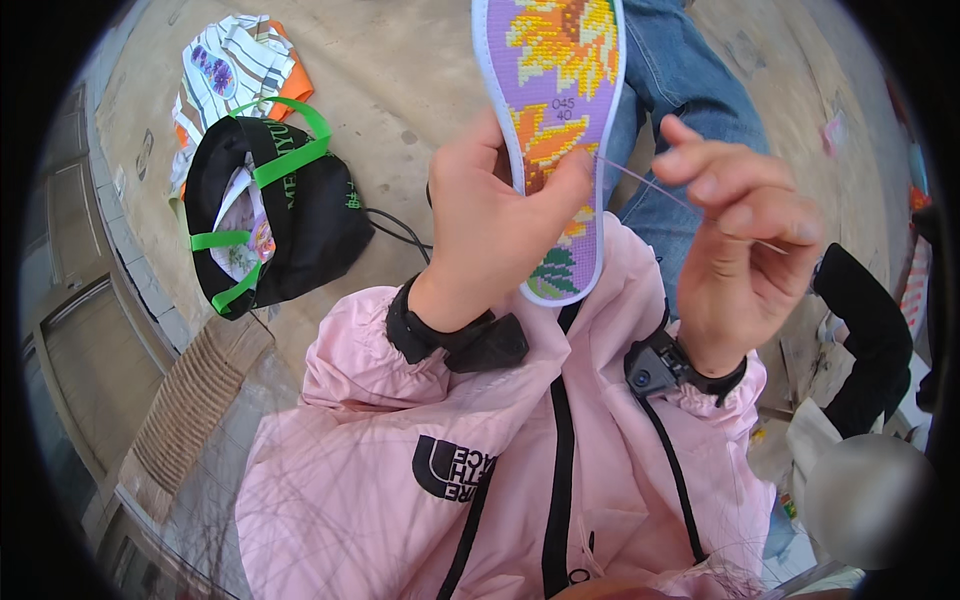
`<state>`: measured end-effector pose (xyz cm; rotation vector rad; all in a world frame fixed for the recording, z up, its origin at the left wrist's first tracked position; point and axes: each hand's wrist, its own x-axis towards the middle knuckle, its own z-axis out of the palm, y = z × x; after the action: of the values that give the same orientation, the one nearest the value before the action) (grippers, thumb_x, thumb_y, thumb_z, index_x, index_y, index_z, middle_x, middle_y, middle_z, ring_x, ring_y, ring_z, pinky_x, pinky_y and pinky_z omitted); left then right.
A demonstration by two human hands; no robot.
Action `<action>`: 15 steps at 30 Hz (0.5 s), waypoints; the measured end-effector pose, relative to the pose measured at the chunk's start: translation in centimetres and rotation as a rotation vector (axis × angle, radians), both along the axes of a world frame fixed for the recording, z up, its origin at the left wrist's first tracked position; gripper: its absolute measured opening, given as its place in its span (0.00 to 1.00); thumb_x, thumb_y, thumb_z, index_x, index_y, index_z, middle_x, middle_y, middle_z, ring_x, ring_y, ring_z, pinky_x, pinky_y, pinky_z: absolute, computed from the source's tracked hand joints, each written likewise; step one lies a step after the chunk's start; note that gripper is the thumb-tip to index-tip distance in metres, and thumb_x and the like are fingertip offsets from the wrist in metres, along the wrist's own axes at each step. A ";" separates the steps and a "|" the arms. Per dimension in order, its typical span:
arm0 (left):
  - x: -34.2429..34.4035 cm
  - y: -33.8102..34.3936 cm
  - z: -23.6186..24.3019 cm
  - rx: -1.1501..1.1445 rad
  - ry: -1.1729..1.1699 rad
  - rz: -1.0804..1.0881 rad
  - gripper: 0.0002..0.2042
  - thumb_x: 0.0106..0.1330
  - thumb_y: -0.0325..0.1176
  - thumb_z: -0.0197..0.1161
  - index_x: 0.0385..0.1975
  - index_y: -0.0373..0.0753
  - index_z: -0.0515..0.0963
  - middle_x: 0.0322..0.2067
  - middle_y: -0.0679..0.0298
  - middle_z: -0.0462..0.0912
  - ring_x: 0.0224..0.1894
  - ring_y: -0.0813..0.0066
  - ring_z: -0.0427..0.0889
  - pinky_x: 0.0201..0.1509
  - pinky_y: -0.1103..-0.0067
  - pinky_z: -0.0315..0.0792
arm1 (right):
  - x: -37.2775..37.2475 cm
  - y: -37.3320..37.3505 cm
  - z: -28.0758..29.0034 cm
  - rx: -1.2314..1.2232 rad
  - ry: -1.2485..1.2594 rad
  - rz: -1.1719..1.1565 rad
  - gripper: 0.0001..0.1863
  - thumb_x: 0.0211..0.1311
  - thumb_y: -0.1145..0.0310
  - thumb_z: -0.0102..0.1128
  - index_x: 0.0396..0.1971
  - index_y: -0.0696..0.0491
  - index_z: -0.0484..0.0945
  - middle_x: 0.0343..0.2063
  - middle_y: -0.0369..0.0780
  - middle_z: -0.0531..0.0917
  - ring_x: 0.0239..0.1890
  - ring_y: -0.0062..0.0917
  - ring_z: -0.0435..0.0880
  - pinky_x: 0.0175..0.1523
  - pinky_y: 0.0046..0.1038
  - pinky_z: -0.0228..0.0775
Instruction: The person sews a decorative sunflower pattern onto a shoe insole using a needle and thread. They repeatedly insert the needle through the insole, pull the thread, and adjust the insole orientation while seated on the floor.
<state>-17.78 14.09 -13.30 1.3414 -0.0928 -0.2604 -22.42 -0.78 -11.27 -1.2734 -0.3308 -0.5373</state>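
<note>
My left hand point(495, 225) grips a cross-stitched shoe insole point(555, 80) by its lower part, thumb pressed on the front. The insole stands upright, purple with orange and yellow flowers and a green patch near the bottom. My right hand point(740, 235) is just to its right, fingers pinched on a thin pale thread point(645, 180) that runs taut from the insole's right edge. Whether a needle is in the fingers cannot be made out. Both wrists come out of pink jacket sleeves.
A black bag with green straps point(270, 215) lies on the concrete ground at the left, with striped fabric point(235, 65) behind it. A woven mat point(190, 400) sits at the lower left. My jeans-clad leg point(690, 80) extends ahead. A black object point(870, 330) and clutter sit at the right.
</note>
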 end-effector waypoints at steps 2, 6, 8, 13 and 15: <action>1.6 1.5 -1.2 0.085 -0.087 0.083 0.10 0.58 0.22 0.64 0.40 0.29 0.77 0.33 0.63 0.84 0.32 0.84 0.81 0.36 0.84 0.74 | -1.4 -2.1 2.6 0.059 0.065 0.029 0.04 0.70 0.73 0.50 0.41 0.55 0.67 0.31 0.44 0.75 0.20 0.23 0.72 0.31 0.31 0.75; 4.5 4.9 -3.0 0.166 -0.141 0.251 0.09 0.58 0.23 0.64 0.38 0.28 0.77 0.33 0.62 0.84 0.31 0.82 0.82 0.36 0.83 0.76 | -5.2 -8.9 5.7 -0.264 -0.002 -0.569 0.09 0.69 0.73 0.50 0.27 0.57 0.72 0.24 0.39 0.72 0.21 0.20 0.58 0.27 0.23 0.48; 4.2 4.7 -2.5 0.110 -0.091 0.213 0.10 0.58 0.22 0.64 0.39 0.28 0.77 0.33 0.61 0.84 0.31 0.80 0.82 0.36 0.82 0.76 | -4.9 -8.5 6.3 -0.277 -0.060 -0.544 0.03 0.69 0.74 0.51 0.34 0.55 0.67 0.25 0.39 0.72 0.18 0.20 0.60 0.20 0.20 0.50; 1.8 2.4 0.2 -0.012 -0.071 0.157 0.11 0.58 0.21 0.64 0.40 0.28 0.76 0.34 0.61 0.84 0.32 0.80 0.82 0.37 0.82 0.76 | -3.0 -2.6 4.3 -0.487 0.140 -0.637 0.05 0.65 0.84 0.50 0.39 0.63 0.72 0.32 0.47 0.77 0.24 0.22 0.70 0.28 0.21 0.62; 0.7 1.6 1.1 -0.062 -0.112 0.100 0.12 0.58 0.20 0.64 0.41 0.28 0.76 0.35 0.62 0.83 0.32 0.81 0.81 0.36 0.83 0.75 | -2.4 -0.5 3.0 -0.590 0.192 -0.589 0.08 0.55 0.87 0.57 0.36 0.63 0.77 0.30 0.44 0.77 0.25 0.22 0.73 0.30 0.19 0.65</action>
<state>-17.07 15.66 -12.23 1.2948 -0.1266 -0.0971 -24.79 -1.24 -8.25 -2.0004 0.0709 -0.8416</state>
